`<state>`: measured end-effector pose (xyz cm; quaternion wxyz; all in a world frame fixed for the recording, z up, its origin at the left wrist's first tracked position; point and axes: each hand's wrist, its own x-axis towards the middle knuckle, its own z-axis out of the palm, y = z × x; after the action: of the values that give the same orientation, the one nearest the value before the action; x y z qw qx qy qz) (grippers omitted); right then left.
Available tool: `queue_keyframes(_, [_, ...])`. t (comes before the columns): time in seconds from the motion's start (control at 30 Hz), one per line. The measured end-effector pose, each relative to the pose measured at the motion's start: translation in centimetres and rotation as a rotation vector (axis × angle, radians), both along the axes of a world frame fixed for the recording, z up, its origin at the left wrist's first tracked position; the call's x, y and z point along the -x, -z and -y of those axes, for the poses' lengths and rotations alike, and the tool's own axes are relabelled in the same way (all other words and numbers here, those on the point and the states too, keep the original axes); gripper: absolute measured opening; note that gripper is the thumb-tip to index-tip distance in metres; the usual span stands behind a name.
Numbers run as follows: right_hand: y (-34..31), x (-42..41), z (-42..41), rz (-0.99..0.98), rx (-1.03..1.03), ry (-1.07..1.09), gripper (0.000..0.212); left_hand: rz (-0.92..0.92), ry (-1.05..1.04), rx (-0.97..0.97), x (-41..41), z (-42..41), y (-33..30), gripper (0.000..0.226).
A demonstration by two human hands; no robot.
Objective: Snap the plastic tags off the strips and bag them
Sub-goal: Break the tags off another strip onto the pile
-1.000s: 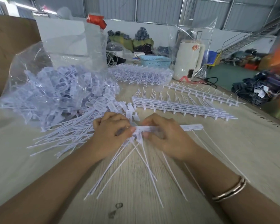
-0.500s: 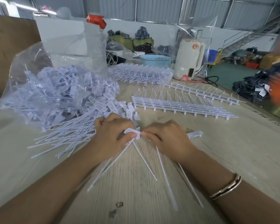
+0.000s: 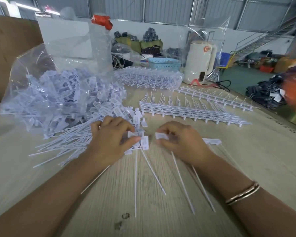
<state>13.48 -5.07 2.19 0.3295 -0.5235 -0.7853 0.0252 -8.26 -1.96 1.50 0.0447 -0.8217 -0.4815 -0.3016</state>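
My left hand point(image 3: 109, 139) pinches a small bunch of white plastic tags point(image 3: 140, 141) whose thin tails hang toward me. A short gap to the right, my right hand point(image 3: 181, 142) grips the remaining piece of the strip point(image 3: 161, 135), with its end point(image 3: 212, 141) sticking out past the hand and more tails trailing down. A heap of loose tags point(image 3: 72, 106) spills from an open clear plastic bag point(image 3: 29, 69) at the left. Whole strips point(image 3: 186, 112) lie stacked just beyond my hands.
More strips point(image 3: 210, 95) lie farther right, and a bagged bundle of strips point(image 3: 149, 77) sits behind. A white appliance point(image 3: 200, 62), a teal basket point(image 3: 164, 63) and a clear bottle point(image 3: 99, 41) stand at the back. The wooden table edge point(image 3: 280, 117) runs along the right.
The strip was held as one piece between both hands; now it is broken and the hands have drawn apart, the left keeping the freed tags, the right the rest.
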Motion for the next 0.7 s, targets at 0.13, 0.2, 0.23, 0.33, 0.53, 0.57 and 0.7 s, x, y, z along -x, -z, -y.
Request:
queue_keyframes(0.13, [-0.4, 2.1, 0.8, 0.015, -0.034, -0.038, 0.033, 0.061, 0.022, -0.092, -0.9, 0.7, -0.4, 0.054])
queue_keyframes(0.2, [-0.4, 3.0, 1.1, 0.029, -0.075, -0.054, 0.036, 0.119, 0.115, -0.064, -1.7, 1.1, -0.4, 0.052])
queue_keyframes(0.23, [-0.5, 3.3, 1.1, 0.035, -0.077, -0.065, 0.037, 0.129, 0.142, -0.021, -2.0, 1.3, -0.4, 0.054])
queue_keyframes(0.33, [-0.8, 2.9, 1.3, -0.05, 0.001, -0.131, 0.037, 0.139, 0.126, 0.07, -2.0, 1.1, -0.4, 0.049])
queue_keyframes(0.53, [-0.9, 1.4, 0.9, 0.08, -0.034, -0.079, 0.023, 0.196, 0.153, 0.102, -1.0, 0.5, -0.2, 0.033])
queue_keyframes(0.57, [-0.8, 1.5, 0.9, 0.113, -0.067, -0.06, 0.02, 0.168, 0.163, 0.095, -1.1, 0.5, -0.2, 0.031])
queue_keyframes(0.7, [-0.8, 1.7, 0.8, 0.174, -0.137, -0.043, 0.02, 0.127, 0.182, 0.09, -1.0, 0.4, 0.0, 0.037])
